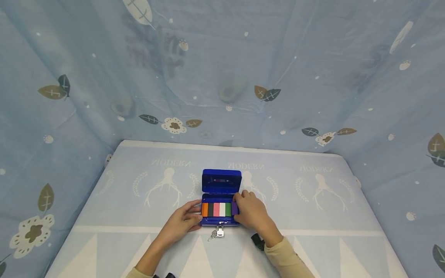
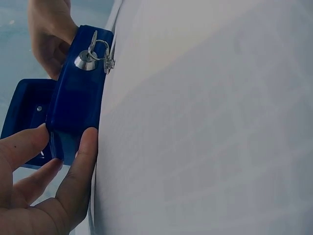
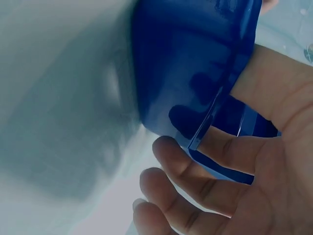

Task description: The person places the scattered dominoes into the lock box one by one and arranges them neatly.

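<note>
A small blue cash box [image 1: 212,222] lies on the table with its lid [image 1: 221,189] raised at the back. Inside stands a row of coloured blocks: orange, dark grey, pink, white, green and a purple block [image 1: 234,209] at the right end. My left hand [image 1: 182,221] holds the box's left end, thumb at its rim and fingers along its side. My right hand [image 1: 252,210] reaches over the right wall and pinches the purple block between thumb and index finger. In the right wrist view its other fingers [image 3: 176,196] hang outside the wall; the block is hidden there.
At the box's front is a silver lock [image 2: 86,60] with keys [image 2: 108,61] on a ring. A patterned cloth [image 1: 139,216] covers the table. Blue printed curtains [image 1: 222,69] enclose the back and sides. A dark wrist device [image 1: 257,241] sits by the right forearm.
</note>
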The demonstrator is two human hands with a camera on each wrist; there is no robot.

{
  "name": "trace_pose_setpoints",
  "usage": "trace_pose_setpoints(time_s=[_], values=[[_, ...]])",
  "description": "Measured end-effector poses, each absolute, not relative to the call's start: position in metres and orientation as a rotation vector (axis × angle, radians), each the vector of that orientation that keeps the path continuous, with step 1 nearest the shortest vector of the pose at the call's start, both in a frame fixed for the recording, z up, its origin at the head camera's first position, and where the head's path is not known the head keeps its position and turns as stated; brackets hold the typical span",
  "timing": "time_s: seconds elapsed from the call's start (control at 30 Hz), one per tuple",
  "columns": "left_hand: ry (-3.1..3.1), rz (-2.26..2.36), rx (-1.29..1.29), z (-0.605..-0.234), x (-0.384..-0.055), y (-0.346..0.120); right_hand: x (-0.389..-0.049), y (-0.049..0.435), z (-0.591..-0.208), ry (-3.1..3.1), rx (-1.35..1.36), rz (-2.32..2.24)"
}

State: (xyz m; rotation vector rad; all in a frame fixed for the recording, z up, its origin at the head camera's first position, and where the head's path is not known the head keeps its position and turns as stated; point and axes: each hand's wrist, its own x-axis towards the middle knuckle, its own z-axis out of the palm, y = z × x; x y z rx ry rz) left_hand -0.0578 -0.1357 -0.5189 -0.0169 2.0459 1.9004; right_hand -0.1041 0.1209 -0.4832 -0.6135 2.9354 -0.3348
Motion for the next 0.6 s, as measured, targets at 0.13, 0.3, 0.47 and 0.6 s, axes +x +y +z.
trace_pose_setpoints(time_s=[0.13,0.3,0.47,0.6], values=[[2.041,1.902,-0.017,-0.520,-0.058,-0.135,-0.105,0.124,-0.486,2.915,-0.603,-0.376],[2.048,1.901,-0.005,-0.520,-0.059,-0.134,-0.104,0.131,-0.488,2.874,-0.598,-0.559],[2.073,1.890,-0.020,-0.519,-0.059,-0.134,-0.104,0.139,-0.492,2.825,-0.643,-0.783],[2.111,1.878,-0.036,-0.518,-0.058,-0.133,-0.103,0.145,-0.494,2.797,-0.667,-0.942]])
